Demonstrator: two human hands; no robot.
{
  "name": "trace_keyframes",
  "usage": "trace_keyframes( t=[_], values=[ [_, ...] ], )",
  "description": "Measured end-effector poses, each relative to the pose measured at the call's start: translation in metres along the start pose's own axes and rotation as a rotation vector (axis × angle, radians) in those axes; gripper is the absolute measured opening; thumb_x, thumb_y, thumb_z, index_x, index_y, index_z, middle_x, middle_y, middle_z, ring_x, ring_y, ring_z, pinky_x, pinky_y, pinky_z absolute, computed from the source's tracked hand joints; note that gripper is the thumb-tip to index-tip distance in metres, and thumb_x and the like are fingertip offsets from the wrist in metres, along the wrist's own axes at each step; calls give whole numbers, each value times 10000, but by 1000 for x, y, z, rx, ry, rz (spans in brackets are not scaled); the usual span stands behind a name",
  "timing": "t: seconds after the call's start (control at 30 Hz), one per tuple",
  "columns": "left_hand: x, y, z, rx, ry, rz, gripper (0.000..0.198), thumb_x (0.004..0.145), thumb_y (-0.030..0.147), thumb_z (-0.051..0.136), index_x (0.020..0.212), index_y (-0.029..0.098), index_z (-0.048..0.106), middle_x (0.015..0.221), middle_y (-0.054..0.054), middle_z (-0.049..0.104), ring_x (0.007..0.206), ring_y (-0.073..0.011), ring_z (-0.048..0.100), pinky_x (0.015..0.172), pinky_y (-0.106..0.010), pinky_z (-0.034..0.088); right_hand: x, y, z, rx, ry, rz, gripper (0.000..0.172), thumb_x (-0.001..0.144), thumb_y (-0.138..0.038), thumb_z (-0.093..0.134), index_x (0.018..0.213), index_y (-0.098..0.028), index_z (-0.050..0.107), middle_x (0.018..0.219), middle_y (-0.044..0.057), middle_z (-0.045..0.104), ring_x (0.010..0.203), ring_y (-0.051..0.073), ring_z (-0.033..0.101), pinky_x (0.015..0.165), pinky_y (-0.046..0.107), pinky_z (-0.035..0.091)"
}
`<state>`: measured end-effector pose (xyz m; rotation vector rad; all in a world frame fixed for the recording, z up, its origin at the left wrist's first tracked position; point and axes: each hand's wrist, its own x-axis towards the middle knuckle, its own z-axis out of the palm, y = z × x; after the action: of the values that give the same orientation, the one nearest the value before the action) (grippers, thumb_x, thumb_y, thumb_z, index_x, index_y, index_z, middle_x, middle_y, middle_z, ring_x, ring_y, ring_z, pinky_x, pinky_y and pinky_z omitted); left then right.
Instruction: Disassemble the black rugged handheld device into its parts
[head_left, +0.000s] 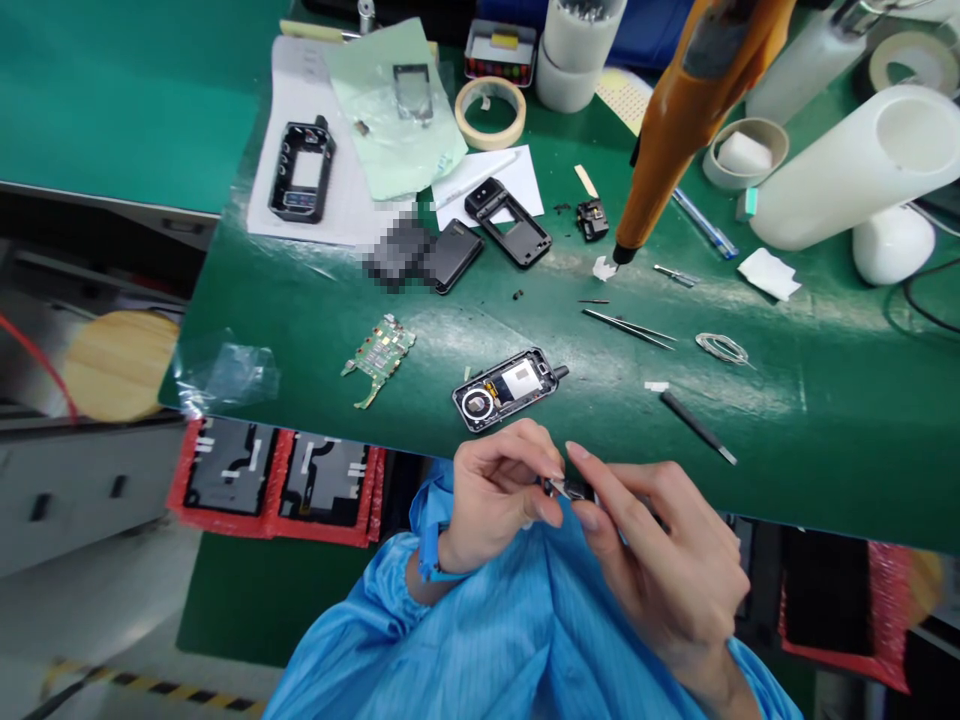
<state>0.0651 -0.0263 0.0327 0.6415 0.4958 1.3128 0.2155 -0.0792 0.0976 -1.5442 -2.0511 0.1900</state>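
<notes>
Between my fingertips, in front of the table edge, is a small dark part with a silvery piece [571,490], too small to name. My left hand [504,480] pinches its left end and my right hand [660,545] grips its right end. Just beyond my hands an opened handheld device housing [517,380] lies on the green table, its inside facing up with a round component and a stubby antenna. Left of it lies a green circuit board [381,355]. A black frame [514,225] and a dark battery-like block [455,257] are farther back.
An orange electric screwdriver [667,140] hangs over the table. Tweezers [628,328], a coil of wire [721,348] and a dark flat tool [697,428] lie to the right. Another housing [302,172], masking tape [491,112] and a white cylinder [840,170] stand behind.
</notes>
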Motion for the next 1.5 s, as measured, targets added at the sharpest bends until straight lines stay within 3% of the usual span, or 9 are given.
trace_keyframes(
  t=[0.13,0.3,0.53,0.83,1.2,1.5],
  values=[
    [1,0,2,6,9,11,306,783,429,1062,863,215,857,722,27,669,632,-52,603,660,-148,545,1,-1,1,30,5,3,371,1211,-247,577,1546,-176,720,971,62,817,782,162,736,728,283,614],
    [-1,-2,2,13,19,-15,331,789,467,1056,854,228,836,732,29,665,642,-66,581,653,-171,514,3,-1,2,57,9,6,498,1196,-218,588,1693,-227,616,999,66,828,794,175,754,733,286,633],
    [-4,-3,1,-21,11,-34,299,790,437,1058,894,250,848,748,40,659,660,-61,575,676,-169,511,3,-1,4,69,26,9,410,1206,-223,581,1597,-176,696,994,73,818,791,166,742,715,283,620],
    [-4,-2,1,-53,13,-113,380,774,466,1063,817,203,792,706,50,588,606,-50,528,642,-155,503,3,0,3,61,22,12,518,1186,-208,591,1702,-233,610,990,65,834,776,176,763,705,282,642],
    [-5,-5,0,-67,1,-126,273,817,450,1047,936,282,867,735,49,636,643,-55,564,682,-162,515,2,2,6,93,51,33,402,1182,-184,616,1572,-169,712,990,66,811,809,161,735,726,275,625],
    [-5,-6,1,-76,9,-120,240,820,405,1049,944,263,901,759,20,682,692,-65,619,696,-150,557,1,4,4,60,52,1,301,1206,-219,594,1425,-113,770,967,64,809,794,147,717,745,260,602]
  ],
)
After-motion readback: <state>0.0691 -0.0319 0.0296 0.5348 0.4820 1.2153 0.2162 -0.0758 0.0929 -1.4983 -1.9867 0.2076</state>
